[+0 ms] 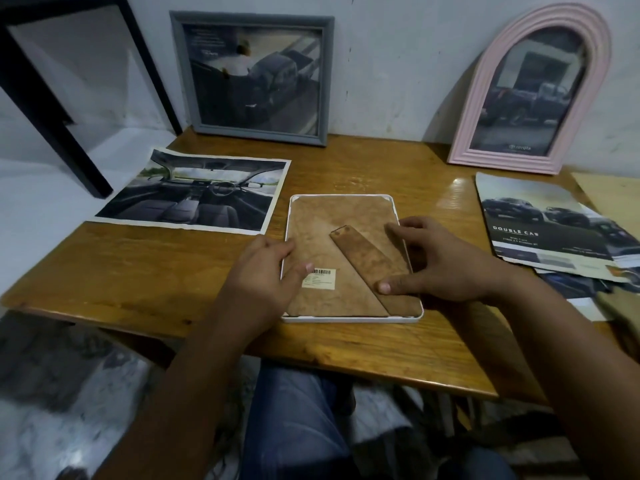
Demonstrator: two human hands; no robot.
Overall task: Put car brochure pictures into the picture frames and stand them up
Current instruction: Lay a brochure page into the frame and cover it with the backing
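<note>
A white picture frame (346, 318) lies face down in the middle of the wooden table, its brown backing board and fold-out stand facing up. My left hand (266, 271) rests on the frame's left edge, thumb on the backing near a barcode label. My right hand (436, 265) lies over the right edge, thumb pressing the stand's lower end. A loose car-interior picture (194, 194) lies flat to the left. A grey frame (254, 77) and a pink arched frame (533, 91), both holding car pictures, lean upright against the wall.
A stack of car brochures (550, 230) lies at the table's right, with a tan sheet (609, 199) beyond it. A black-framed pane (52, 98) leans on the wall at far left. The table's near edge (346, 365) sits over my knees.
</note>
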